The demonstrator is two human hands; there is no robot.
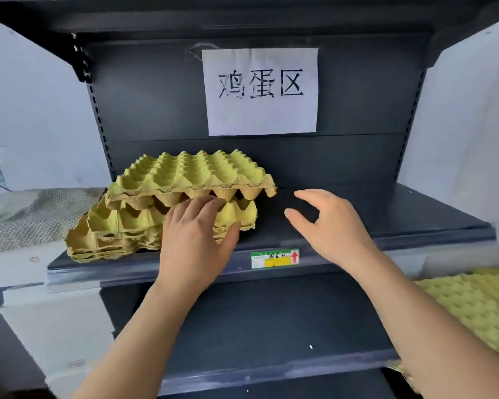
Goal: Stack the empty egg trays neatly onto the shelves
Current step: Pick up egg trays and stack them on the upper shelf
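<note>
Yellow-green egg trays (190, 174) lie in an uneven pile on the left half of the dark shelf (386, 226). The top tray sits skewed and raised above the lower trays (107, 234), which jut out over the shelf's front left edge. My left hand (196, 240) rests flat against the front of the pile, fingers on the lower trays under the top tray's rim. My right hand (329, 223) hovers open to the right of the pile, above the bare shelf, touching nothing. More yellow-green trays (473, 306) lie at the lower right edge of the view.
A white paper sign (260, 90) is taped to the shelf's back panel. A green and yellow price label (274, 258) sits on the shelf's front rail. A lower shelf (271, 326) lies beneath. A grey woven cloth (32, 214) and white boxes (55, 326) are on the left.
</note>
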